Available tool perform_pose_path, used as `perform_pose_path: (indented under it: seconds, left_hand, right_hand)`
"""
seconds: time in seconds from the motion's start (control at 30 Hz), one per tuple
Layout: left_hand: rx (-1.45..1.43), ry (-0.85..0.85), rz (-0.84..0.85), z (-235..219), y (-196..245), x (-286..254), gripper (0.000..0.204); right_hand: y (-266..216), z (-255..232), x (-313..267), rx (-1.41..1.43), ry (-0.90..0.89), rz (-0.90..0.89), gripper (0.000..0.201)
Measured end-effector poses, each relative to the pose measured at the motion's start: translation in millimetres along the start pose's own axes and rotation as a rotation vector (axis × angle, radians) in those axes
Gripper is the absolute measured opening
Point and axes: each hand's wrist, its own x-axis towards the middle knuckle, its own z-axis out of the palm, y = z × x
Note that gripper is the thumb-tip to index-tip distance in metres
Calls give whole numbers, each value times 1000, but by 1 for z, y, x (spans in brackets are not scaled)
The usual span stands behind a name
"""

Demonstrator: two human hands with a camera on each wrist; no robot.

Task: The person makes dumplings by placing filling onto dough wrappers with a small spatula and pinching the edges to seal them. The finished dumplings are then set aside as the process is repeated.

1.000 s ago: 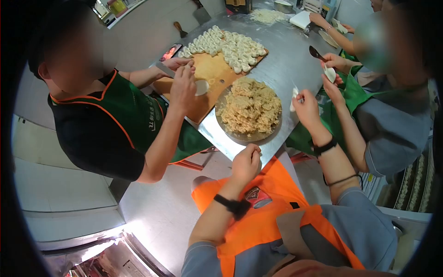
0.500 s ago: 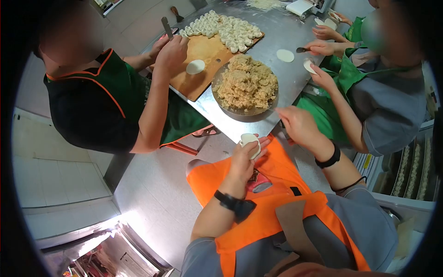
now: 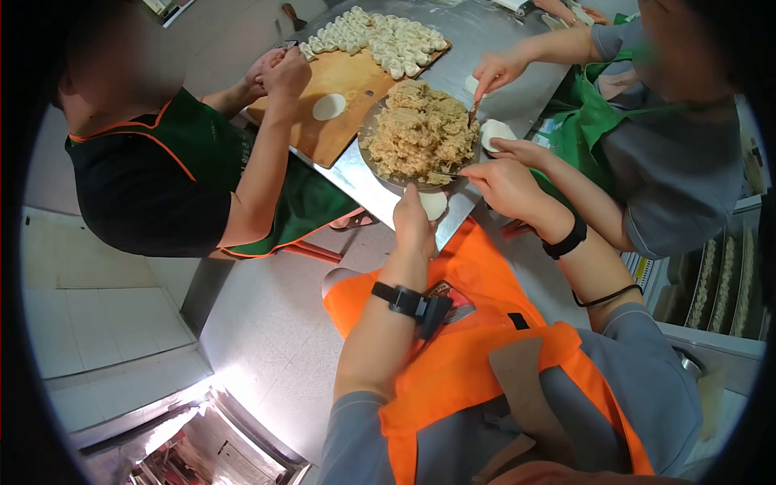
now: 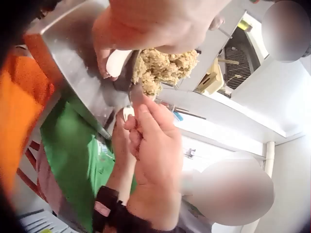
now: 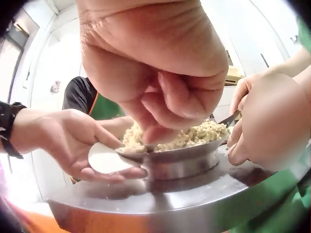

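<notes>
My left hand (image 3: 414, 218), palm up beside the near rim of a metal bowl (image 5: 182, 167), holds a round white dumpling wrapper (image 5: 106, 159) between thumb and fingers. The wrapper lies flat along the fingers, its edge close to the bowl. A mound of pale, chopped filling (image 3: 420, 133) heaps above the bowl's rim. My right hand (image 3: 513, 190) grips a thin-handled spatula (image 4: 137, 93), its end in the near edge of the filling. In the right wrist view, that hand's curled fingers hide most of the spatula.
A wooden board (image 3: 319, 133) carries rows of dumplings (image 3: 380, 40) and one loose wrapper (image 3: 329, 107). At right, another person's hand (image 3: 501, 69) works a utensil in the same filling, their other hand holding wrappers (image 3: 495, 133). A person at left (image 3: 267, 186) works over the board.
My left hand has moved forward to the bowl with the wrapper lying flat on it. My right hand has brought the spatula into the filling. The neighbour's right hand has reached into the filling too.
</notes>
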Motion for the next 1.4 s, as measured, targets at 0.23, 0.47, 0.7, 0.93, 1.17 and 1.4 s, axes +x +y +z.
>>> perform_pose_path:
  seconds: [0.23,0.47,0.7,0.93,1.17,1.4]
  left_hand:
    - [-24,7,-181,15,23,-2,45]
    - [-148,-38,-97,0,28,-42,48]
    - [-241,-242,-47,-9,32,-53,55]
    - [-299,-155,32,-21,37,-56,45]
    - [-293,-154,39,-17,26,-55,44]
    - [-374,-220,-5,-16,34,-65,45]
  right_hand:
    - [-34,14,-27,23,88,-74,26]
    - [-60,13,-52,90,84,-25,28]
    - [-47,30,-52,806,-186,269,20]
    - [-56,14,-47,416,234,-33,18]
    - [-73,10,-53,97,115,-49,22]
    - [-80,4,-56,496,-33,107,16]
